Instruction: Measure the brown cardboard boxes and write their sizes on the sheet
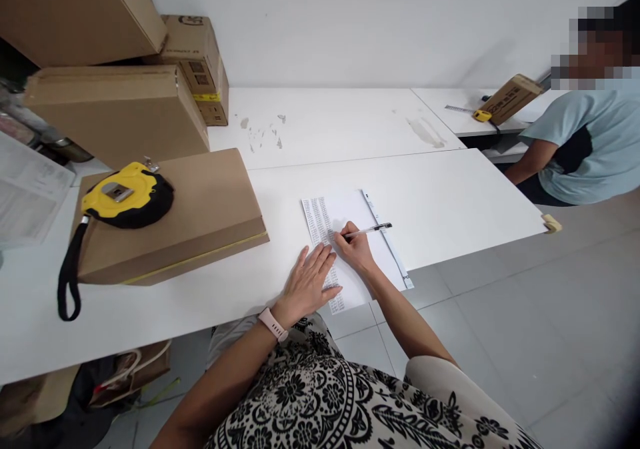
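A sheet of paper (357, 262) lies at the front edge of the white table, with columns of small print down its left side and a light blue strip along its right. My right hand (355, 245) is closed around a clear pen (373, 229) with black ends, its tip at the paper beside the printed columns. Flat on the sheet's left part rests my left hand (311, 279), fingers stretched out and holding nothing. It covers some of the print. A pinkish watch band circles the left wrist.
Left of the paper, a yellow and black tape measure (127, 195) with a strap sits on a flat cardboard box (215, 202). More cardboard boxes (125, 109) are stacked behind. At right, a person (585, 142) sits near another tape measure (481, 115) and a small box (515, 99).
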Demonstrator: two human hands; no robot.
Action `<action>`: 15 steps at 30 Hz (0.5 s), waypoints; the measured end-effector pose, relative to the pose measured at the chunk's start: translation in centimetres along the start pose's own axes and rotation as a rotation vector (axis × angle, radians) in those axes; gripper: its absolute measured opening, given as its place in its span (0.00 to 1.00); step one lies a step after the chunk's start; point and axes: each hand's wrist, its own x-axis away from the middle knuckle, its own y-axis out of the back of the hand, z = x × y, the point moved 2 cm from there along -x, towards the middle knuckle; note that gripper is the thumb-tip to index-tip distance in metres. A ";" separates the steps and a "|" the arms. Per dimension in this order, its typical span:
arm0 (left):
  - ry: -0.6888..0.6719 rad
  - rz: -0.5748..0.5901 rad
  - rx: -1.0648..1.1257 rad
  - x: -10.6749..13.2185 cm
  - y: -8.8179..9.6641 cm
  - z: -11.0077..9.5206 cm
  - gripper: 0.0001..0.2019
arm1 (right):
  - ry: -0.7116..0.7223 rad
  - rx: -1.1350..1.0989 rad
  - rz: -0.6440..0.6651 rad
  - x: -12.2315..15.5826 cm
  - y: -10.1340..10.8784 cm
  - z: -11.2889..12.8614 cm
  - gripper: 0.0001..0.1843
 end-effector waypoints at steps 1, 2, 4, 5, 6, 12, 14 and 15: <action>-0.001 0.002 0.004 0.0 0.0 0.0 0.38 | 0.004 0.003 0.005 0.0 0.0 0.0 0.16; -0.003 0.001 0.009 0.0 0.0 0.0 0.38 | 0.008 0.005 0.009 0.0 0.0 0.0 0.16; -0.004 -0.005 0.018 0.0 0.0 0.0 0.37 | 0.011 0.010 0.013 0.0 0.0 0.0 0.16; -0.004 -0.006 0.022 0.0 0.0 0.0 0.37 | 0.011 0.011 0.013 0.0 0.0 -0.1 0.16; -0.003 -0.005 0.024 -0.1 0.0 0.0 0.37 | 0.010 0.010 0.012 0.0 0.0 -0.1 0.17; -0.005 -0.005 0.016 -0.1 0.0 0.0 0.37 | 0.019 0.008 0.015 -0.1 -0.1 -0.5 0.16; -0.006 -0.005 0.014 -0.1 0.0 0.0 0.37 | 0.018 0.005 0.015 -0.1 -0.2 -0.6 0.16; -0.007 -0.004 0.013 -0.1 0.0 0.0 0.37 | 0.016 0.005 0.018 -0.1 -0.2 -0.6 0.16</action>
